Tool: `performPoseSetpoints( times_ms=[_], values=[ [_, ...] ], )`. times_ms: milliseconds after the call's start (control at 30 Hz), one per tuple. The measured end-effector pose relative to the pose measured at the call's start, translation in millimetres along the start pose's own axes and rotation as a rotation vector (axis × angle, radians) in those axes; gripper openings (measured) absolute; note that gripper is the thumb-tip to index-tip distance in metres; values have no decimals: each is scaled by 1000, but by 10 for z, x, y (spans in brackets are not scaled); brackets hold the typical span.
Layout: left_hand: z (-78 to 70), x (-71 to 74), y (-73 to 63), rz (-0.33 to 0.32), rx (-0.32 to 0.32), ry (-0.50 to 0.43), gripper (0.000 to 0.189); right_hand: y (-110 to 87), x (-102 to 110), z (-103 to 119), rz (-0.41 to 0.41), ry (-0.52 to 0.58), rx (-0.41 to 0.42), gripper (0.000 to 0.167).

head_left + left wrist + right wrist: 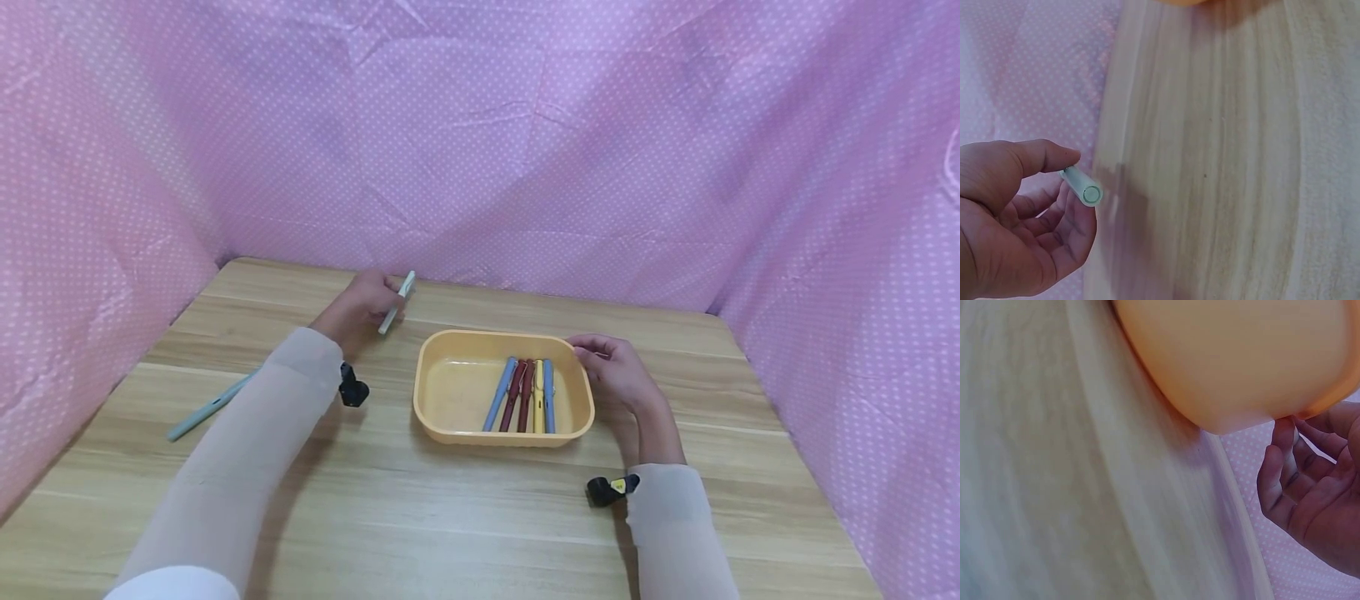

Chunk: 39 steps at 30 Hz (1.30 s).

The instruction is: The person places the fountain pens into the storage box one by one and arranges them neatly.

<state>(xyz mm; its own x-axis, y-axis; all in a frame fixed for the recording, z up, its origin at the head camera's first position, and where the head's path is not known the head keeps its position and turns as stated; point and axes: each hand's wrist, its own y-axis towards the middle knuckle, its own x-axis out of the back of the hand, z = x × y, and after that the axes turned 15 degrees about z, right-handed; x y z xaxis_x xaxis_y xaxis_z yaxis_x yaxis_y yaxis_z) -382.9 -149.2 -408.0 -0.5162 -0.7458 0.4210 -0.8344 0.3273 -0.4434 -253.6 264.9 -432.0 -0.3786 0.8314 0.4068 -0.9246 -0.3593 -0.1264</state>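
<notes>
My left hand (372, 297) pinches a pale mint-green pen (407, 285) between thumb and fingers near the table's far edge. In the left wrist view one round end of this pen (1090, 195) faces the camera. My right hand (617, 367) holds the back right corner of a yellow plastic tray (450, 432), its fingertips at the rim. Inside the tray, toward the right, several pens lie side by side: a blue pen (498, 398), two dark red pens (526, 400), a yellow pen (538, 402) and another blue one.
A light blue-green pen (206, 413) lies on the wooden table (450, 525) at the left, partly hidden by my left forearm. Pink dotted cloth (480, 167) hangs behind the table and along both sides. Small black cameras sit on both wrists.
</notes>
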Motion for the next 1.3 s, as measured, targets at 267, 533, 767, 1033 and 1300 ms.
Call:
performPoseSetpoints(
  times_ms=[267,533,767,1033,1300],
  values=[
    [-73,35,-66,15,-68,0,38,1,5,8,-1,-3,9,33],
    [-141,28,-156,14,-116,50,44,6,14,18,-1,0,3,33],
    [-233,-29,-259,36,-161,-12,44,0,15,29,6,15,-5,33],
    [-411,-184,-430,56,-252,-54,42,-15,15,22,6,8,2,34],
    [-547,-368,-585,66,-311,-30,37,-22,5,19,7,16,-8,34]
  ],
)
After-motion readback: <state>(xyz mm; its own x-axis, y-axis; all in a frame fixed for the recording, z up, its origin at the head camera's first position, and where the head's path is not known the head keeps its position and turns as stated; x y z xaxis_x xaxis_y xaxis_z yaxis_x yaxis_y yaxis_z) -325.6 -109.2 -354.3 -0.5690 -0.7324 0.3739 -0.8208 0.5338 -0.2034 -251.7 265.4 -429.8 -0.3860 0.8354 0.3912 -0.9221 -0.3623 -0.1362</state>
